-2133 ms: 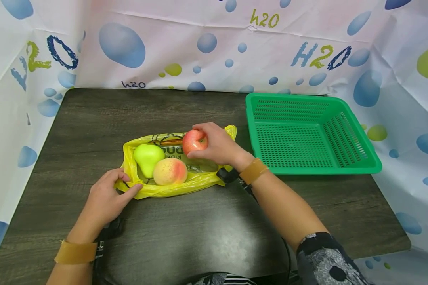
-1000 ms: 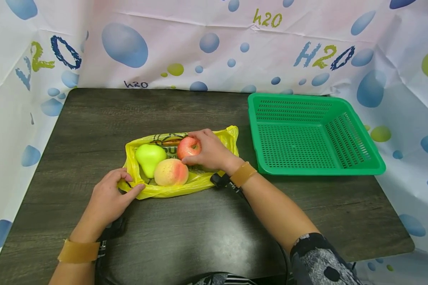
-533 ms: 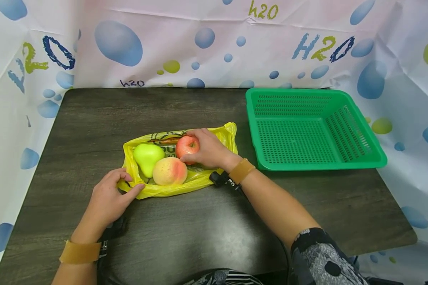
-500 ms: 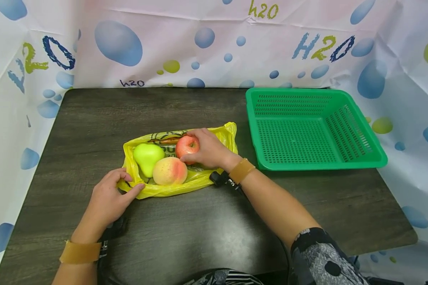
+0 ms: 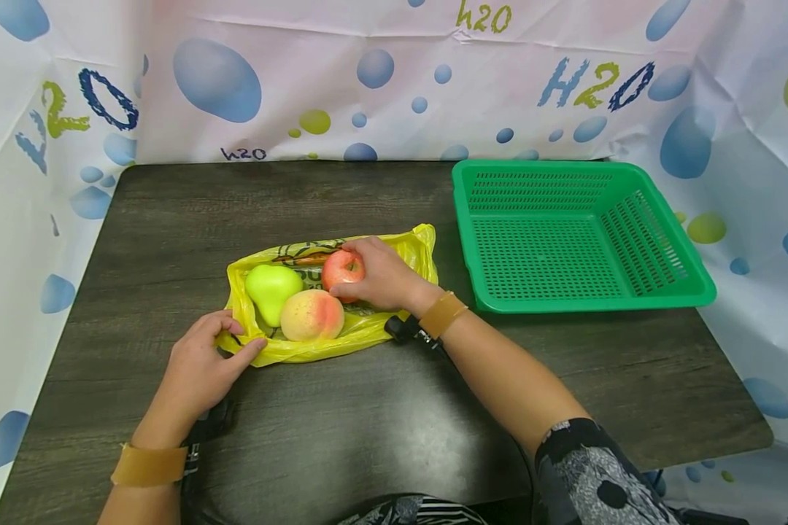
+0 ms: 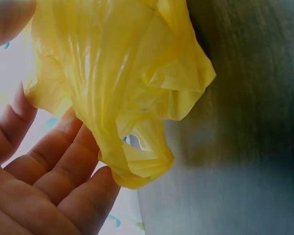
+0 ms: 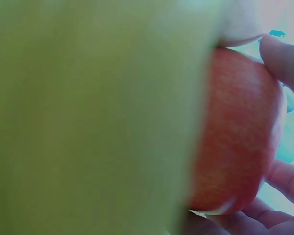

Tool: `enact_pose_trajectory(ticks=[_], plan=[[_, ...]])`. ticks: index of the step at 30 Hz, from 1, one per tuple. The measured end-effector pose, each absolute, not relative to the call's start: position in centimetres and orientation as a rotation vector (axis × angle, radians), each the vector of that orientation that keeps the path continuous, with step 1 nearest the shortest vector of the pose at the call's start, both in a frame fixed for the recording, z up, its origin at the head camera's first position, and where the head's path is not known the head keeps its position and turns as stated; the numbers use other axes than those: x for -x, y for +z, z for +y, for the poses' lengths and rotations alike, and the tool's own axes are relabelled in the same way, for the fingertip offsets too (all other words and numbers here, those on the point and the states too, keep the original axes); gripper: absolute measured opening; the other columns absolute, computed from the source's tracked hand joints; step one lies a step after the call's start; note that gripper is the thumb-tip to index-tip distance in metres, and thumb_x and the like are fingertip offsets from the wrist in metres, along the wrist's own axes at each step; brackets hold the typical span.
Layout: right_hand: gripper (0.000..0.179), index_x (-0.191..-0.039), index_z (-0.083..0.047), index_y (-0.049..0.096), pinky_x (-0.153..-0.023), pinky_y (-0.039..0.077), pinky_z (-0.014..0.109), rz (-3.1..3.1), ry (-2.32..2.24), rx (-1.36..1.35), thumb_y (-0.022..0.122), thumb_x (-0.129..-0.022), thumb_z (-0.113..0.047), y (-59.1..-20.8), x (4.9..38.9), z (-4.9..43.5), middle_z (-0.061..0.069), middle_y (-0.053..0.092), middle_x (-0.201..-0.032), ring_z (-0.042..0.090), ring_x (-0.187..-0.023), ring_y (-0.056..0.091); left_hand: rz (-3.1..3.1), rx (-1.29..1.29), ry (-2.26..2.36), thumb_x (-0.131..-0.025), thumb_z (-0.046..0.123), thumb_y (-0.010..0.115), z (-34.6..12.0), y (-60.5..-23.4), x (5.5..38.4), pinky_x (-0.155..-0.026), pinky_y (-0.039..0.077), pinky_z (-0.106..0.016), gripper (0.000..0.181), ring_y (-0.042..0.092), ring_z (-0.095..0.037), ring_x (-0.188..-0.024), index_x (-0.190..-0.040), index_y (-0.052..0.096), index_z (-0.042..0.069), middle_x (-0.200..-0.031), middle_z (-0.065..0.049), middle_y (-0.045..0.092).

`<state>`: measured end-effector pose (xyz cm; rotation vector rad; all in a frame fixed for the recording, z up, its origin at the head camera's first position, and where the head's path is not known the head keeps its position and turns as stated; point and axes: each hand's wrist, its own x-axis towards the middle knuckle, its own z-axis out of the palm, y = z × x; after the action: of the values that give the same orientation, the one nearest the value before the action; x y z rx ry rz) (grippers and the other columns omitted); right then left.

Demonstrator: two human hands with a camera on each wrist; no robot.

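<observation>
A yellow plastic bag point(image 5: 374, 337) lies with its mouth spread on the dark table. Inside sit a green pear point(image 5: 271, 292) and a peach point(image 5: 311, 315), side by side at the left. My left hand point(image 5: 200, 361) holds the bag's left end, thumb over the near rim; the left wrist view shows the crumpled yellow film point(image 6: 112, 63) against the fingers. At the bag's middle my right hand point(image 5: 389, 275) grips a red apple point(image 5: 341, 273) between thumb and fingers, just right of the peach. Yellow film covers much of the right wrist view, partly hiding the apple point(image 7: 237, 127).
A green plastic basket point(image 5: 594, 305) with slotted walls stands at the back right of the table point(image 5: 289, 200), to the right of the bag. Printed sheeting point(image 5: 289, 73) rises behind the table. Something thin and orange-brown point(image 5: 305, 259) shows along the bag's far inner side.
My right hand has brought the apple left and a little nearer, lower into the bag beside the peach, then stayed there. My left hand keeps its place on the bag. The head view has shifted slightly.
</observation>
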<state>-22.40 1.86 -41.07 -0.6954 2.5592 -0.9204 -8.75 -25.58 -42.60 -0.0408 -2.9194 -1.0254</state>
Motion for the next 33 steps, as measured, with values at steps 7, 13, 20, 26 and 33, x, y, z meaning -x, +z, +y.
enact_pose_trajectory(ticks=[7, 13, 20, 26, 33], plan=[[0.073, -0.151, -0.003, 0.047, -0.103, 0.047, 0.042, 2.573, -0.920, 0.681, 0.075, -0.095, -0.040, -40.9, 22.1, 2.0, 0.016, 0.048, -0.147, 0.029, -0.125, 0.051, -2.920, 0.049, -1.029, -0.091, 0.020, 0.081, -25.4, -42.9, 8.8, -0.096, 0.046, -0.065, 0.033, 0.053, -0.050, -0.123, -0.098, 0.056, 0.000, -0.131, -0.031, 0.058], [0.073, -0.151, -0.003, 0.047, -0.100, 0.049, 0.041, 2.585, -0.937, 0.659, 0.075, -0.095, -0.041, -40.8, 22.0, 2.4, 0.016, 0.048, -0.146, 0.028, -0.122, 0.052, -2.912, 0.059, -1.031, -0.091, 0.020, 0.081, -25.3, -43.0, 8.9, -0.093, 0.047, -0.063, 0.033, 0.054, -0.049, -0.121, -0.098, 0.056, 0.000, -0.130, -0.031, 0.058], [0.052, -0.145, 0.001, 0.054, -0.113, 0.043, 0.045, 2.726, -1.104, 0.575, 0.063, -0.103, -0.028, -40.4, 21.1, 4.2, 0.019, 0.052, -0.146, 0.033, -0.135, 0.051, -2.914, 0.052, -1.048, -0.091, 0.020, 0.081, -25.3, -43.1, 9.0, -0.094, 0.047, -0.064, 0.033, 0.054, -0.049, -0.122, -0.099, 0.057, 0.000, -0.131, -0.031, 0.058], [0.045, -0.144, 0.003, 0.056, -0.111, 0.046, 0.044, 2.836, -1.241, 0.513, 0.058, -0.104, -0.017, -40.4, 20.4, 5.4, 0.018, 0.057, -0.147, 0.032, -0.136, 0.054, -2.907, 0.029, -1.042, -0.091, 0.020, 0.081, -25.6, -43.0, 8.9, -0.091, 0.047, -0.063, 0.032, 0.054, -0.050, -0.123, -0.099, 0.057, -0.001, -0.133, -0.033, 0.058], [0.044, -0.142, 0.003, 0.059, -0.118, 0.038, 0.045, 2.953, -1.319, 0.355, 0.059, -0.102, -0.016, -41.7, 20.0, 6.2, 0.017, 0.059, -0.146, 0.032, -0.140, 0.051, -2.905, 0.036, -1.052, -0.092, 0.019, 0.080, -25.9, -43.1, 8.9, -0.089, 0.046, -0.062, 0.032, 0.053, -0.051, -0.124, -0.099, 0.057, -0.001, -0.133, -0.033, 0.058]])
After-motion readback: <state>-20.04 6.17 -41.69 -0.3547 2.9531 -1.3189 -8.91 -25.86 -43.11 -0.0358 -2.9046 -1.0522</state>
